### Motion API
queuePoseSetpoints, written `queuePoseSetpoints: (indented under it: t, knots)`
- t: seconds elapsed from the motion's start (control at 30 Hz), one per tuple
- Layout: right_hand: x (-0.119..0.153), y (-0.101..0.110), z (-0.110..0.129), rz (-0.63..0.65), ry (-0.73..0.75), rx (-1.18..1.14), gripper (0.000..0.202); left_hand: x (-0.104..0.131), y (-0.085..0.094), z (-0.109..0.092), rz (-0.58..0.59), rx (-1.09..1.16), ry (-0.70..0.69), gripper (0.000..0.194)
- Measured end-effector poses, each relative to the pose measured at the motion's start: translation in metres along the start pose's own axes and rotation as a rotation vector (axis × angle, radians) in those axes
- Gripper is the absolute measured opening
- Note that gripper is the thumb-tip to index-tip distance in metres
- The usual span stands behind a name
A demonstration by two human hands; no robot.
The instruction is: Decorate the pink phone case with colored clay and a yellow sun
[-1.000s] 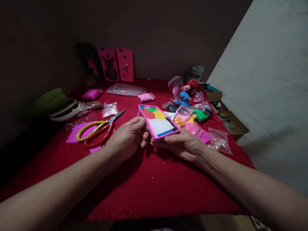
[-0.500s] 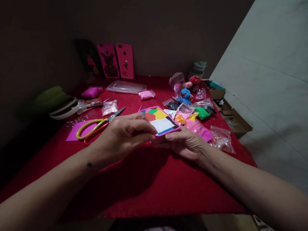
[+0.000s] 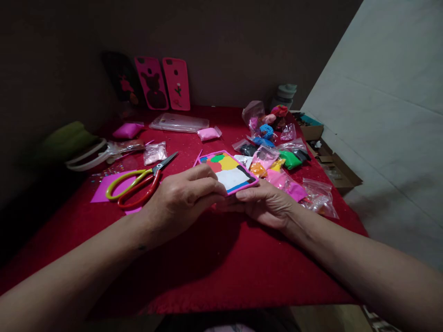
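Fingers of the right hand [image 3: 268, 200] grasp the pink-rimmed case [image 3: 231, 177] at its near edge, over red cloth [image 3: 207, 267]. It looks light, its coloured face soft; best held by the rim. The left hand [image 3: 182, 198] arches alongside, fingertips bunched, their grip unclear.

A pale bottle [image 3: 286, 93] is standing at the back right of the red table [image 3: 194, 281]. Cardboard boxes [image 3: 347, 178] are beside this table, near the pale wall [image 3: 391, 60].
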State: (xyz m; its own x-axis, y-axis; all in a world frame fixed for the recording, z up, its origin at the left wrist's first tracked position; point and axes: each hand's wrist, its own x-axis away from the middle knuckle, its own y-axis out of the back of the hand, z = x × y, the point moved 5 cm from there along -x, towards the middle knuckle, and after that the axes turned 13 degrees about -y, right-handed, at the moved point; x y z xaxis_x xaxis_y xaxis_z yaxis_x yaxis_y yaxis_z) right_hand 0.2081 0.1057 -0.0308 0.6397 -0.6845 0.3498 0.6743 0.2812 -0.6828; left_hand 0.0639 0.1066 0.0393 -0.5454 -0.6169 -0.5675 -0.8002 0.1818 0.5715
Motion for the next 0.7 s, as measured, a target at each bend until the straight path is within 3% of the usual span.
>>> queuePoseSetpoints:
  t: [0.23, 0.7]
  knots:
    - [0.0009, -0.0011, 0.0003, -0.009, 0.0, 0.013, 0.039, 0.0004, 0.0, -0.0018, 0.037, -0.09, -0.115, 0.015]
    - [0.0016, -0.0032, 0.0002, -0.013, -0.003, 0.016, 0.041, 0.002, -0.0015, 0.0024, 0.095, -0.105, -0.161, 0.014]
